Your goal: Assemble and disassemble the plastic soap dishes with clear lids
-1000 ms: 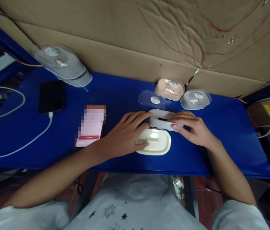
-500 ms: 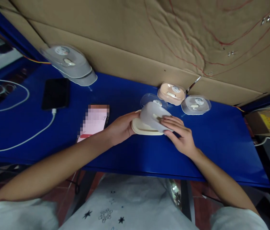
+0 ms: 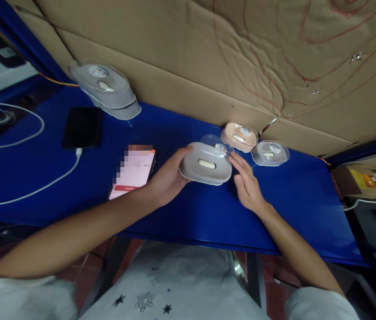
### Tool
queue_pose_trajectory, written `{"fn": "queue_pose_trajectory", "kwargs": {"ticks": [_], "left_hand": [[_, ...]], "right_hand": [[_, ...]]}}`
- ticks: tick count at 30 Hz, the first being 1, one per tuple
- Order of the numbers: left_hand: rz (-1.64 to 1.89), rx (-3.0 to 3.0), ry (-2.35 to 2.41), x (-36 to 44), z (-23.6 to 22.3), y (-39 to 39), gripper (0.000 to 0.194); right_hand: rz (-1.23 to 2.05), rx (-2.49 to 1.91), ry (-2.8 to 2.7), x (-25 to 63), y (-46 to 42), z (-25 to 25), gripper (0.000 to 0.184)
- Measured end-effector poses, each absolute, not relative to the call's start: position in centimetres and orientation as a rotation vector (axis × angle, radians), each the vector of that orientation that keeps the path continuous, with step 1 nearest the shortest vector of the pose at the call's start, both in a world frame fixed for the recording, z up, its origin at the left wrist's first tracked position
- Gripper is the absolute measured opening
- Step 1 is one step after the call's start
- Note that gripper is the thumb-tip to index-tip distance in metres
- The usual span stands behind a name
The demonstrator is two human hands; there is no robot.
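My left hand grips the left end of an oval grey plastic box, thumb on the top edge and fingers underneath. A cream, pill-shaped knob stands in the middle of its sunken grey top. The pale base is mostly hidden beneath. At the box's right end is my right hand, open, its fingers stretched out and the fingertips at or just beside the rim. Right behind the box lies a clear plastic lid with a round white sticker, partly covered by it.
Behind stand a peach oval box and a grey one, both under clear lids. Stacked grey boxes sit at the back left. A lit phone, a black device and a white cable lie left. Cardboard walls the back.
The grey top, tilted in my right hand before, now sits level over the pale base. My right hand has let go of it and moved slightly to its right.
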State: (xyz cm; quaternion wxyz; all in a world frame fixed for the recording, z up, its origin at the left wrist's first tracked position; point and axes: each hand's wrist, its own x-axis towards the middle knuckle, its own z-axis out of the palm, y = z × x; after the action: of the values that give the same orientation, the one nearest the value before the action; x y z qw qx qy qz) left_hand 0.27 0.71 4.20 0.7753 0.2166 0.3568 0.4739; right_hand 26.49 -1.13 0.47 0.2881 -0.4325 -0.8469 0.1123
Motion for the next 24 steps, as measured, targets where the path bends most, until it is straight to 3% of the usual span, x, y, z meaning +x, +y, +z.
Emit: {"fn": "queue_pose_trajectory", "kwargs": {"ticks": [5,9,15,20,24], "left_hand": [[1.332,0.426,0.796,-0.8,4.9,2.3,0.023],[1.361,0.433,0.817,-0.9,4.9,2.5,0.028],[1.272,0.421,0.813,-0.6,4.5,2.1,0.031],[1.024,0.448,0.761,-0.3,4.4,1.5,0.034],[0.847,0.484,0.670,0.3,4.3,0.4,0.042]], "right_hand": [[0.080,-1.395,-2.333,27.6,0.0,-0.6,0.058],[-0.008,-1.444,-2.224,27.5,-0.5,-0.6,0.072],[0.278,-1.443,-2.006,28.7,0.4,-1.3,0.060],[0.796,-1.253,-1.624,28.4,0.1,-1.9,0.059],[0.660,-1.172,-1.908,26.9,-1.7,-0.9,0.061]]}}
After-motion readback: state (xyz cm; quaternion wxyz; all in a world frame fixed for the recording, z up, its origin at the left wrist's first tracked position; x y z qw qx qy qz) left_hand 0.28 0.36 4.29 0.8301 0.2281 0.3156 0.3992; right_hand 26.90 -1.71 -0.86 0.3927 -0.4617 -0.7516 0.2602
